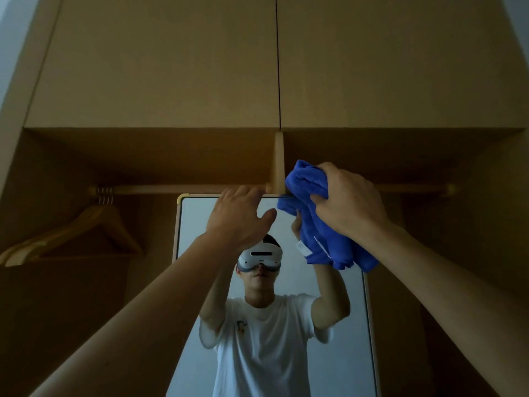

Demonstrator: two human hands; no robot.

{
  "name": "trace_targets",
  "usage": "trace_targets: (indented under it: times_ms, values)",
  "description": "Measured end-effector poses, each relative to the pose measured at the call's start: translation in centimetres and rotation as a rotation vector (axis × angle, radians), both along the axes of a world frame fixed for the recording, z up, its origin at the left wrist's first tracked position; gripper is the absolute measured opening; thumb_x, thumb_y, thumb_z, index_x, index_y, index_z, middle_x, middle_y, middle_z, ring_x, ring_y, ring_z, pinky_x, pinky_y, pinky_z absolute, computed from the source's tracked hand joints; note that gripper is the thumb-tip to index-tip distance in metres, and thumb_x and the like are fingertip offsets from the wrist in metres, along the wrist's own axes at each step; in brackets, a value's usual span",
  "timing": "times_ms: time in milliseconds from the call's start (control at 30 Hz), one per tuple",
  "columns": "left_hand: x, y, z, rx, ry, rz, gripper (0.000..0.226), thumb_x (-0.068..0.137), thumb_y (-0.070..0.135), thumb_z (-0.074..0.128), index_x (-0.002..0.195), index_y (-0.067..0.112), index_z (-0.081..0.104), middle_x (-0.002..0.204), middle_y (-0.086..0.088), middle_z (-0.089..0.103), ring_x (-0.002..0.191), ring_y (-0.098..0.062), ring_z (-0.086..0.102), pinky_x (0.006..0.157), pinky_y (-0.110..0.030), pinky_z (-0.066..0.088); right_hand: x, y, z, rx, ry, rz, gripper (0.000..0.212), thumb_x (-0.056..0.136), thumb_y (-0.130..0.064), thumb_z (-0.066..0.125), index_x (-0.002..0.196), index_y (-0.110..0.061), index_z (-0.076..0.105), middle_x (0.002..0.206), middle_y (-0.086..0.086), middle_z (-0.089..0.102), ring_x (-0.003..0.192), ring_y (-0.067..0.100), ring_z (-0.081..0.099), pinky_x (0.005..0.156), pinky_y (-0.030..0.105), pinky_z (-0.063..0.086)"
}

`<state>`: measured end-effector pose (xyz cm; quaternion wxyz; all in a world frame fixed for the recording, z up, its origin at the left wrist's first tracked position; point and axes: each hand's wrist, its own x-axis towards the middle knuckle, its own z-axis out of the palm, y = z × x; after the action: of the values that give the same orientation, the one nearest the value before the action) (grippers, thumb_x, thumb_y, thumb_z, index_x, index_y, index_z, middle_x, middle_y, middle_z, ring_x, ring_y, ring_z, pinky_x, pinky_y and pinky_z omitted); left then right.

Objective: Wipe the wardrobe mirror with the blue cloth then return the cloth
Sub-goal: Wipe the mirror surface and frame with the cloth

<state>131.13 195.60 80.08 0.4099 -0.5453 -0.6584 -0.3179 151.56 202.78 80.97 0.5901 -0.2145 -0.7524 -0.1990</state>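
Hangers [86, 233] hang beside mirror [194, 222], rail [171, 189] passing behind blue cloth [320, 233].

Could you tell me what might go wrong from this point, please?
The blue cloth is bunched in the right hand, so it may touch little glass and leave streaks. The left hand holds the mirror at its top edge and could smudge it or shift it.
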Motion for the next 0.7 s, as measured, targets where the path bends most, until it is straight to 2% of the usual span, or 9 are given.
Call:
trace_targets:
  times_ms: [100,300,500,700]
  values:
    - [0.9,-1.1,-0.2,0.002,-0.012,0.013,0.068,0.091,0.062,0.044,0.146,0.022,0.047,0.14,-0.005,0.056,0.132,-0.03,0.047,0.109,-0.044,0.035,0.8,-0.5,0.2,0.009,0.028,0.026,0.035,0.091,-0.027,0.065,0.123,-0.02,0.053,0.093,-0.002,0.064,0.075,0.016,0.06,0.068,0.031,0.049]
    - [2.8,-3.8,-0.2,0.032,-0.017,0.001,0.076,0.082,0.064,0.036,0.143,0.022,0.051,0.131,-0.005,0.06,0.125,-0.031,0.05,0.104,-0.043,0.038,2.2,-3.2,0.1,0.036,0.012,0.021,0.033,0.09,-0.026,0.065,0.121,-0.019,0.054,0.091,-0.001,0.064,0.074,0.019,0.062,0.068,0.036,0.053]
    - [3.4,-5.4,-0.1,0.025,0.016,0.002,0.062,0.094,0.057,0.049,0.146,0.023,0.047,0.134,-0.004,0.058,0.128,-0.03,0.049,0.107,-0.043,0.037,3.2,-5.0,0.4,0.033,0.03,-0.025,0.033,0.09,-0.026,0.065,0.12,-0.019,0.054,0.088,-0.002,0.063,0.071,0.018,0.059,0.063,0.031,0.045]
    - [3.7,-5.6,0.0,-0.025,0.034,0.013,0.062,0.098,0.053,0.05,0.151,0.023,0.041,0.142,-0.004,0.054,0.134,-0.03,0.045,0.113,-0.044,0.034,4.7,-5.4,0.7,0.003,0.036,-0.141,0.033,0.088,-0.024,0.065,0.119,-0.02,0.053,0.088,-0.001,0.063,0.072,0.02,0.06,0.064,0.035,0.049]
